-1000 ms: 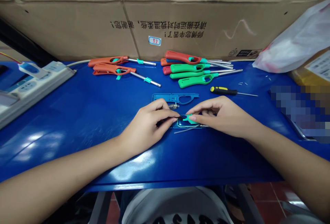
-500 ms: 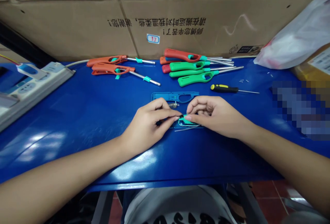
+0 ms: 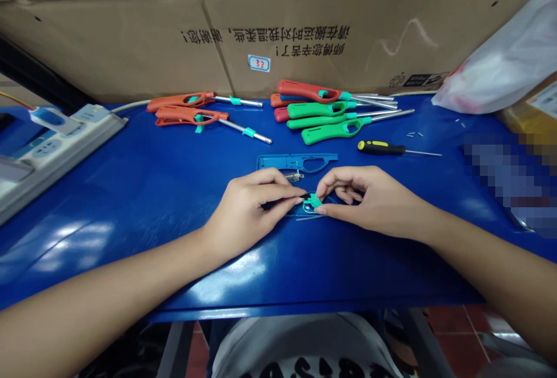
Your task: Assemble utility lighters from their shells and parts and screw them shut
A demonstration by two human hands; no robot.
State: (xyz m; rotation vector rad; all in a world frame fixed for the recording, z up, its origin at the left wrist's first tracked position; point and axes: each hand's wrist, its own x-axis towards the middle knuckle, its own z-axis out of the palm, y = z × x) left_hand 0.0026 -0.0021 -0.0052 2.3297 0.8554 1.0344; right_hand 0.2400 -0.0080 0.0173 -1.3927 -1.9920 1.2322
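Note:
My left hand (image 3: 255,207) pinches a small black part (image 3: 306,196) between thumb and fingertips. Thumb and forefinger of my right hand (image 3: 376,198) grip a turquoise trigger piece (image 3: 313,201), which touches the black part. Both are held just over one half of a blue lighter casing (image 3: 295,211), largely covered by my hands. A thin pale strip (image 3: 307,218) lies along its near side. Beyond my hands rests the other blue casing half (image 3: 278,162), its inside facing up. Close to it is a small see-through part with a metal end (image 3: 295,177), partly hidden by my left fingers.
Two orange lighters (image 3: 187,115) lie at the back left. A pile of red, orange and green lighters (image 3: 326,132) sits back centre, with a yellow-black screwdriver (image 3: 378,147) nearer. A power strip (image 3: 52,146) is at left, a cardboard box (image 3: 143,41) behind, a plastic bag (image 3: 500,58) at right.
My right hand has shifted slightly right, its fingers opening up around the turquoise trigger piece, which now appears more upright. My left hand stays nearly in place. The view has moved slightly.

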